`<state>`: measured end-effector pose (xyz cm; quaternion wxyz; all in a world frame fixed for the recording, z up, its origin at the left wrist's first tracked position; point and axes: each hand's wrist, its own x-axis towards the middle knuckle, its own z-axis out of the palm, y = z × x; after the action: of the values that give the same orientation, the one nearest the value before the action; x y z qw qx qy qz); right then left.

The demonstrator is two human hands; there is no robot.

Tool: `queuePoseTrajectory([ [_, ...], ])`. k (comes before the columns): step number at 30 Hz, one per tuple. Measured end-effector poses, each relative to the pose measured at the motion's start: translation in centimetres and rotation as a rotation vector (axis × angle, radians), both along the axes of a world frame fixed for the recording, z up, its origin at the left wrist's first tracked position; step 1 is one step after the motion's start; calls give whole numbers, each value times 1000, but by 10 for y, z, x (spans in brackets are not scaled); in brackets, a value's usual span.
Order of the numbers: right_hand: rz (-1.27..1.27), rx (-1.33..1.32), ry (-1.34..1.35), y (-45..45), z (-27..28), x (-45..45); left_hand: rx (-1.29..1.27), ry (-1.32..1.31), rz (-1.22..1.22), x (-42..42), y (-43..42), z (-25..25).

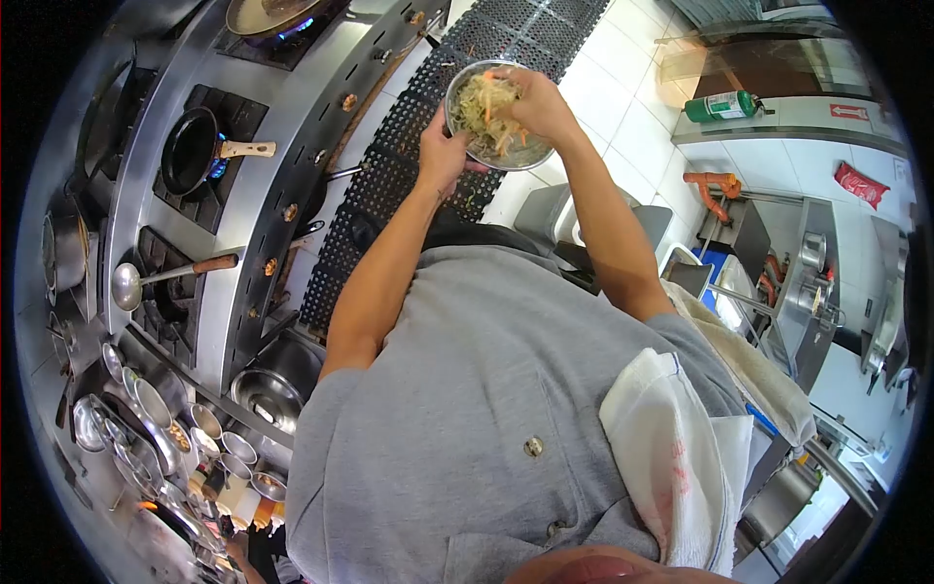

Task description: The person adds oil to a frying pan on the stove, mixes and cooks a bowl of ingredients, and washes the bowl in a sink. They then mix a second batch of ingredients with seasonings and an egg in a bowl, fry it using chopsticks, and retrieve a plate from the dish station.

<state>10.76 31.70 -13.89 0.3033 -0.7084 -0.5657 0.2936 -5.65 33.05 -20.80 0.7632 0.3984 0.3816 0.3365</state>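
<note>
My left hand (444, 154) grips the side of a round metal bowl (526, 158), thumb at the rim and fingers underneath. Inside are pale green and orange shredded vegetables (484, 109). My right hand (538, 105) reaches into the bowl from the right, its fingers curled into the shreds and partly hidden by them. The bowl is held in the air in front of me, above the floor.
To the left runs a stove with a black frying pan (188, 153) over a lit flame and a ladle (127, 286). A larger pan (265, 18) sits over another flame. Several small bowls (239, 448) stand lower left. A black perforated mat (389, 161) covers the floor.
</note>
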Motion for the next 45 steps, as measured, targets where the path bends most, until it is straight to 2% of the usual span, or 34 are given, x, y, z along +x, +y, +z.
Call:
queuePoseTrajectory([
  [1,54,-57,105,1,9,2,14,-8,31,1,3,1],
  [2,55,-54,101,2,6,10,18,-12,31,1,5,2],
  [4,87,34,173,7,-13,31,21,-18,31,-2,7,12],
  [6,54,-6,182,11,-45,34,25,-48,31,-2,5,18],
  [8,-175,-164,274,18,-68,16,15,-39,20,5,-2,24],
  [9,-187,-127,578,16,-67,5,50,12,7,7,-4,24],
  [12,-78,-193,447,14,-52,-2,-44,24,-49,0,0,11],
  [13,-10,-169,113,11,-28,-3,-71,17,-29,-1,1,5],
  [14,-1,-175,118,12,-24,0,-77,23,-21,-2,2,-2],
  [17,251,10,-145,14,-10,8,-92,10,-8,-6,8,-4],
  [18,247,14,-150,15,-9,15,-87,6,-12,-7,11,1],
  [20,178,-95,39,20,-8,29,-51,-3,10,-10,12,9],
  [21,177,-2,-82,22,-17,35,-35,-19,25,-10,11,5],
  [25,151,-39,8,38,-44,1,6,-92,25,-9,10,17],
  [28,537,-51,-272,56,-43,-26,-47,6,19,-31,20,16],
  [29,593,52,-330,62,-38,-28,-43,-1,64,-38,21,16],
  [30,623,56,-324,67,-21,-36,-45,4,94,-49,23,20],
  [32,659,253,-322,76,11,-55,-106,10,183,-73,28,35],
  [33,759,379,-330,83,10,-65,-111,-5,257,-83,31,40],
  [34,790,399,-319,92,15,-74,-99,1,293,-95,34,46],
  [36,952,278,-204,114,31,-94,-6,-8,384,-122,42,61],
  [38,951,235,-166,141,51,-123,53,36,482,-148,47,76],
  [40,730,277,-250,169,45,-161,105,41,641,-177,56,86],
  [42,712,317,-243,206,21,-218,178,87,735,-213,73,93],
  [44,671,272,-79,232,8,-289,279,146,856,-244,91,96],
  [45,730,247,-50,244,9,-325,245,174,887,-263,101,104],
])
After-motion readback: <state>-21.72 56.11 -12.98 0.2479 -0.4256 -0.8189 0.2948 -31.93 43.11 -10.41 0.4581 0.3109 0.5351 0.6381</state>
